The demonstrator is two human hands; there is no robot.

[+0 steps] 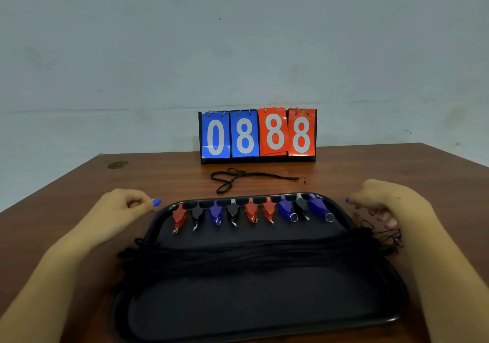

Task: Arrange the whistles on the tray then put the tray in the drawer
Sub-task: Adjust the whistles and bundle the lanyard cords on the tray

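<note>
— What was the tray (pixel 264 324) like?

— Black, oblong, with rounded corners and a raised glossy rim; its floor looked matte. It lay flat on the brown wood-grain table (pixel 158 173), between the two hands.

— And the whistles (pixel 250 210)?

— Nine small glossy plastic ones stood in a row along the tray's far edge: red, black, blue, black, red, red, blue, black, blue, each with a little metal ring at its near end. Their black cords (pixel 251 258) lay bunched in a thick, frayed-looking band across the tray's middle, spilling over both sides.

— The hands?

— The left hand (pixel 127 205) hung just beside the tray's far left corner, fingers loosely curled, nothing in them. The right hand (pixel 375 200) sat at the far right corner with fingers curled inward near the cord ends; whether it pinched any strand, I couldn't tell.

— Anything else?

— A loose black lanyard (pixel 238 178) lay on the table beyond the tray, and behind it a flip scoreboard (pixel 258 135) with shiny blue and red cards reading 0 8 8 8.
</note>
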